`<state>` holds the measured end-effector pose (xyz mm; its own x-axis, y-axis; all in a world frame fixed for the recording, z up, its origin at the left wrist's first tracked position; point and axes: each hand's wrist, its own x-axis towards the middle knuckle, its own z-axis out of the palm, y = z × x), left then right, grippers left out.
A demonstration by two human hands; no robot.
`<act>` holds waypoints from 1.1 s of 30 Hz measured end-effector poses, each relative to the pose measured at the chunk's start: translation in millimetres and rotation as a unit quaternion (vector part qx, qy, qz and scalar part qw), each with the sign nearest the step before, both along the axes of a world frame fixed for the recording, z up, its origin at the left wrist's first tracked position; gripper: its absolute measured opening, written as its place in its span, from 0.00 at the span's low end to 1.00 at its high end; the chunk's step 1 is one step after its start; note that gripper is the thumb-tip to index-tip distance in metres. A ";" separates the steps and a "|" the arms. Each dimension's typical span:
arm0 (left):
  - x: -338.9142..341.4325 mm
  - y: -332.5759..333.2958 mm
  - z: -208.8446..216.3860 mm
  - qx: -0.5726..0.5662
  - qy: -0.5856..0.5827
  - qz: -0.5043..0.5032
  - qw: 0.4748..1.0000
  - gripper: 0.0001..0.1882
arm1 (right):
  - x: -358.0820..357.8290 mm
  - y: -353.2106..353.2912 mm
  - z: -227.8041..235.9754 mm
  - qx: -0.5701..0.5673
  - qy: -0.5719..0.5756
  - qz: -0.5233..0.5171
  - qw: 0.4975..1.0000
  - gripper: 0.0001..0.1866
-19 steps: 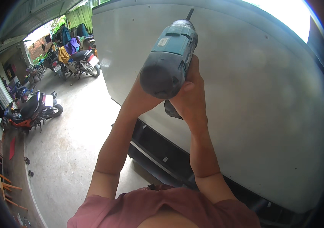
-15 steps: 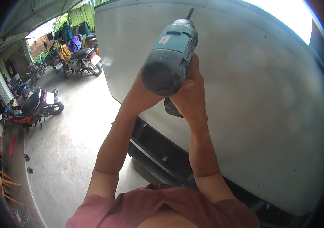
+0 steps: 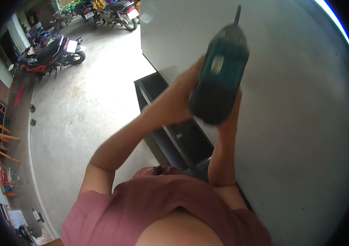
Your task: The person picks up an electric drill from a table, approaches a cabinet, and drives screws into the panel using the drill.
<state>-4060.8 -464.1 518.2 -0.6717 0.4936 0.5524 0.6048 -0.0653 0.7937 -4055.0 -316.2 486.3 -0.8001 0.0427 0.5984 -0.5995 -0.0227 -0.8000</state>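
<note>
Both my hands hold up a teal and black impact driver (image 3: 219,78), seen from its rounded rear end. A thin dark bit (image 3: 238,15) sticks out of its nose, up and slightly to the right. My left hand (image 3: 182,100) is closed against the tool's left side, its fingertips out of sight. On the other side, my right hand (image 3: 235,108) grips below the body, mostly hidden by it. Behind the tool spreads a large pale grey panel (image 3: 297,135); whether the bit touches it I cannot tell.
A black frame (image 3: 182,137) with open recesses runs beneath the panel's lower left edge. Motorbikes (image 3: 51,53) stand on the concrete floor (image 3: 76,123) to the left. Wooden stools (image 3: 4,139) and a pair of sandals (image 3: 33,115) line the left wall.
The driver and both hands have shifted right, and the tool's rear has dropped lower in view. My view has tilted down and turned left, so the motorbikes sit higher and farther right.
</note>
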 end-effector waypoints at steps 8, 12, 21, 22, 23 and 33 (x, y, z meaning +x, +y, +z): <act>47.3 -15.6 -93.6 -0.083 -0.119 0.043 0.988 0.49 | 42.3 -10.2 -105.5 0.109 -0.151 0.043 0.981 0.37; 32.8 -22.8 -116.0 -0.026 -0.182 0.039 0.982 0.51 | 27.0 -23.5 -99.1 0.120 -0.093 0.064 0.986 0.35; -68.7 -68.3 -146.7 0.005 -0.117 0.067 0.991 0.37 | -55.7 -75.9 -92.0 0.170 -0.139 -0.010 0.975 0.32; -84.0 -76.9 -148.7 0.002 -0.120 0.054 0.991 0.37 | -67.7 -82.6 -93.7 0.157 -0.132 -0.011 0.979 0.32; -99.5 -87.0 -151.2 -0.028 -0.139 0.004 0.990 0.46 | -79.4 -90.2 -98.4 0.153 -0.138 -0.024 0.978 0.32; -213.9 -146.7 -154.7 -0.109 -0.142 -0.160 0.971 0.55 | -152.0 -156.5 -131.7 0.113 -0.145 -0.159 0.970 0.36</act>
<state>-4274.7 -610.8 363.5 -0.5745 0.7864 0.2269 0.3358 -0.0264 0.9416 -4207.0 -472.6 354.6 -0.9045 0.2080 0.3724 -0.2962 0.3218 -0.8993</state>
